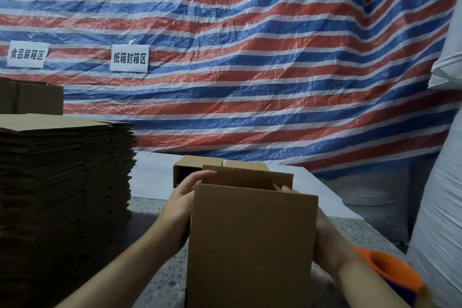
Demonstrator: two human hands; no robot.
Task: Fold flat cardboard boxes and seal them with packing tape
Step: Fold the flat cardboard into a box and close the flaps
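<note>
A box [252,240] is standing upright near the front edge of the tabletop [160,282], its top open and its near wall filling the middle of the view. The left hand [182,197] is gripping the box's left wall, fingers curling over the upper left corner. The right hand [325,240] is pressing against the right wall, mostly hidden behind the cardboard — only fingertips [285,189] are showing at the top rim, so it is grasping the box too, though how firmly cannot be told.

Just behind the box, toward the back of the tabletop, a second box [190,170] is sitting with its flaps up, partly blocked by the held one. It is resting on a white sheet [150,177] that is covering the far part of the speckled surface.

Along the left edge a tall stack [62,182] of flat cardboard is rising well above the tabletop, crowding that side. Beyond it, at the far left, another brown carton [37,97] is peeking out.

At the right front corner an orange tape roll [392,275] is lying beside the right forearm. A white wrapped bundle [445,207] is closing off the right side.

A red, white and blue striped tarp [250,57] is hanging behind everything, with two paper signs [129,58] stuck on it at the left.
</note>
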